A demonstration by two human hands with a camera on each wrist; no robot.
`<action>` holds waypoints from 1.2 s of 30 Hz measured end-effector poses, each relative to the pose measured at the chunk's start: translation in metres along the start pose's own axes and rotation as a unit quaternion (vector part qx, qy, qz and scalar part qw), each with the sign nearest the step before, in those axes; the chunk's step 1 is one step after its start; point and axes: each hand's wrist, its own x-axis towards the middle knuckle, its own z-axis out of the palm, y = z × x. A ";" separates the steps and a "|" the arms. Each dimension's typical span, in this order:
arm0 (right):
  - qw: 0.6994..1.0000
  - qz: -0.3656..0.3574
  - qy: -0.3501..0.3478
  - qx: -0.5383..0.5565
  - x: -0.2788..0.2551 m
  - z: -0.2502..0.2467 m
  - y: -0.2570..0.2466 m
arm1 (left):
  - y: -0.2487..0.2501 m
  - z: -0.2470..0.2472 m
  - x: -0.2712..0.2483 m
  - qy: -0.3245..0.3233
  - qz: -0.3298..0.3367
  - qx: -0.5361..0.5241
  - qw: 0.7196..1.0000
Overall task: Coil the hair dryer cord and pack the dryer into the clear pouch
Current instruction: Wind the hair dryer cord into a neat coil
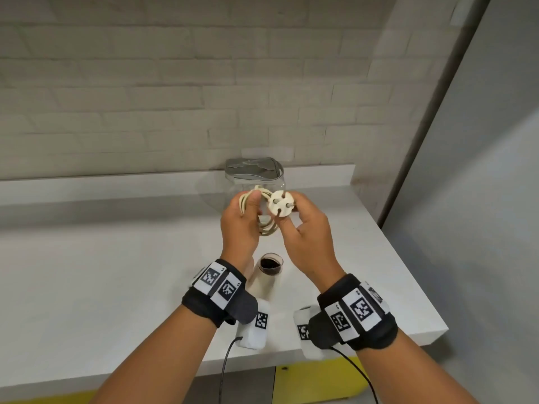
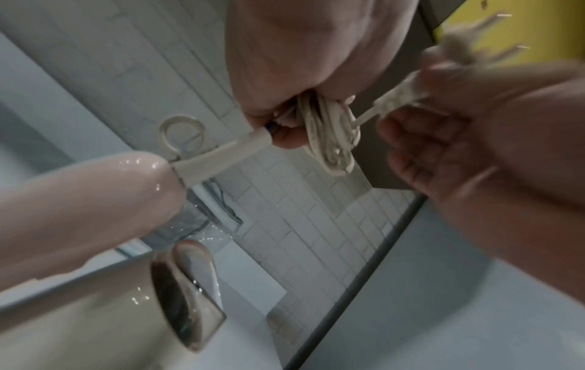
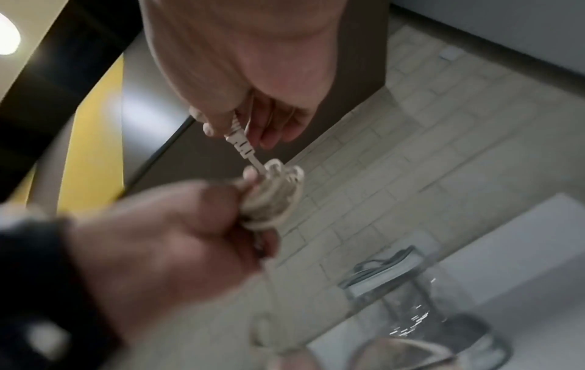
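Note:
My left hand [image 1: 248, 208] grips a bundle of cream cord loops [image 1: 267, 228], also seen as cord loops [image 2: 329, 135] in the left wrist view. To its right, my right hand [image 1: 294, 212] pinches the round white plug [image 1: 280, 204], pins facing me. In the right wrist view its fingertips [image 3: 209, 130] hold the plug's ribbed neck [image 3: 240, 144], right beside the coil [image 3: 275, 195]. The cream hair dryer [image 1: 267, 274] sits below both hands, dark barrel mouth up. Whether it rests on the counter I cannot tell. The clear pouch [image 1: 253, 177] with a grey zip top stands behind the hands.
White counter [image 1: 116, 272] runs to a raised ledge [image 1: 145, 182] under a white brick wall. Its right edge [image 1: 408, 272] meets a grey panel. The front edge is close to my wrists, with yellow below it.

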 end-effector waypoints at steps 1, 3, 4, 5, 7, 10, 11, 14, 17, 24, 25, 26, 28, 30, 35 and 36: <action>0.997 0.044 -0.004 0.060 -0.001 -0.002 -0.007 | 0.000 -0.001 0.002 0.024 0.005 0.008 1.000; 0.983 0.097 0.000 0.158 -0.003 -0.005 -0.018 | 0.000 -0.002 0.003 0.046 0.023 0.023 0.998; 0.975 0.110 0.002 0.193 -0.004 -0.005 -0.023 | 0.000 0.000 0.003 0.049 0.033 0.029 0.998; 0.968 0.119 0.001 0.219 -0.005 -0.005 -0.027 | 0.000 0.003 0.002 0.052 0.040 0.027 0.997; 0.957 0.129 0.000 0.260 -0.005 -0.007 -0.032 | 0.001 0.008 -0.001 0.056 0.046 0.013 0.997; 0.934 0.144 0.007 0.328 0.005 -0.018 -0.034 | 0.003 0.007 0.000 0.030 0.067 0.028 0.997; 0.929 0.144 0.009 0.340 0.011 -0.021 -0.033 | 0.002 0.005 0.000 0.015 0.077 0.041 0.996; 0.912 0.154 0.049 0.376 0.033 -0.029 -0.025 | 0.009 -0.001 -0.001 0.001 0.089 0.051 0.995; 0.881 0.218 0.123 0.403 0.055 -0.030 -0.007 | 0.016 -0.001 -0.003 -0.004 0.097 0.044 0.994; 0.918 0.333 0.017 0.213 0.056 -0.002 0.013 | 0.018 0.005 -0.005 -0.009 0.103 0.028 0.994; 0.921 0.331 -0.009 0.204 0.052 0.000 0.014 | 0.018 0.004 -0.005 -0.001 0.099 0.025 0.995; 0.919 0.333 -0.031 0.207 0.049 0.002 0.015 | 0.018 0.004 -0.004 0.008 0.096 0.020 0.995; 0.897 0.345 -0.066 0.270 0.043 0.005 0.017 | 0.018 0.003 -0.002 0.023 0.090 0.014 0.996; 0.860 0.337 -0.101 0.369 0.038 0.006 0.018 | 0.016 0.005 0.000 0.035 0.074 0.006 0.997; 0.888 0.261 -0.152 0.347 0.033 0.009 0.022 | 0.008 0.010 0.001 0.028 0.064 -0.009 0.998; 0.899 0.265 -0.133 0.323 0.034 0.009 0.022 | 0.007 0.011 0.001 0.022 0.065 -0.006 0.998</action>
